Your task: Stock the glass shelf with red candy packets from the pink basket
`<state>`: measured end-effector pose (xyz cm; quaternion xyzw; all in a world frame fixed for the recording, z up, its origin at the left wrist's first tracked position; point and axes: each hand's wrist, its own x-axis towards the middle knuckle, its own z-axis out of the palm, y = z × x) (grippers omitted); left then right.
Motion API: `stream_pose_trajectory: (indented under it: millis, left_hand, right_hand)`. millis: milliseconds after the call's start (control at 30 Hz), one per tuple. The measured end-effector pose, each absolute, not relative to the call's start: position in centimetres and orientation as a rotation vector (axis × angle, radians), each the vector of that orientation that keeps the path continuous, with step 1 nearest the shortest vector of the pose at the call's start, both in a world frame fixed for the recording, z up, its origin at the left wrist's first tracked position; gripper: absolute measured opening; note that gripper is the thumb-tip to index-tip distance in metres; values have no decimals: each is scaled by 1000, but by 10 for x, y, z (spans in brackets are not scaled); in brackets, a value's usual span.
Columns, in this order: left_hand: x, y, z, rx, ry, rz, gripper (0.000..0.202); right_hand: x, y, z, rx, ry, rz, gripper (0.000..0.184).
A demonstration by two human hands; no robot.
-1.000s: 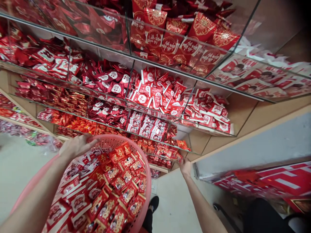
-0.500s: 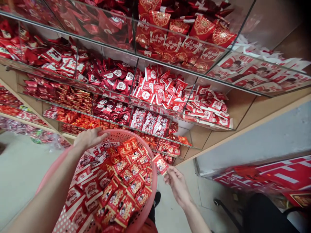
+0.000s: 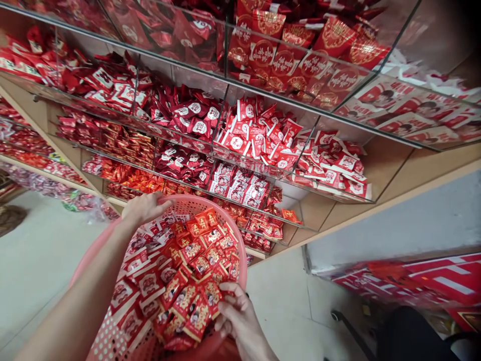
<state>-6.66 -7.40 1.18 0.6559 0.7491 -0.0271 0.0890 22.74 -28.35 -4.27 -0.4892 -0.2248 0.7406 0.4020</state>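
Note:
My left hand [image 3: 145, 206] is closed over the far left part of the rim of a pink plastic basket [image 3: 242, 245], which tilts towards me. Small red and gold candy packets [image 3: 191, 250] lie overlapping in its right half, printed faces up. Red and white packets [image 3: 150, 283] fill the left side in slanting rows. At the basket's near right edge, my right hand [image 3: 240, 318] pinches the side of a red candy packet [image 3: 211, 295] with thumb and fingers, low against the other packets. The far edge of that packet blends with its neighbours.
Ahead, shelves with clear glass fronts [image 3: 263, 168] hold red packets in separate compartments. A grey wall panel [image 3: 376, 230] and red printed boxes [image 3: 443, 276] stand at the right. Near them is a black chair [image 3: 409, 336] on the tiled floor [image 3: 285, 296].
My right hand has brought the candy packet from outside the rim down and left into the basket. My left hand keeps its hold on the rim. The view has shifted slightly.

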Motion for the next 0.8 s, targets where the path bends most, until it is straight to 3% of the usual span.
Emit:
stream_pose_trajectory:
  millis: [433,633,700,800]
  left_hand:
    - [-62,-80,15,1940,2230,-96,81]
    - [-63,-82,15,1942,2233,-76,82]
    - [-64,-82,15,1944,2235,-74,81]
    - [-64,-83,15,1948,2239,-75,79]
  right_hand:
    - [204,-316,-63,-1283,-910,1849,58]
    - [204,-325,-67,-1227,-1014,2119,70]
    - [208,-323,-63,-1325,-1129,2086,63]
    - [215,-313,-47,-1480,-1483,1737,35]
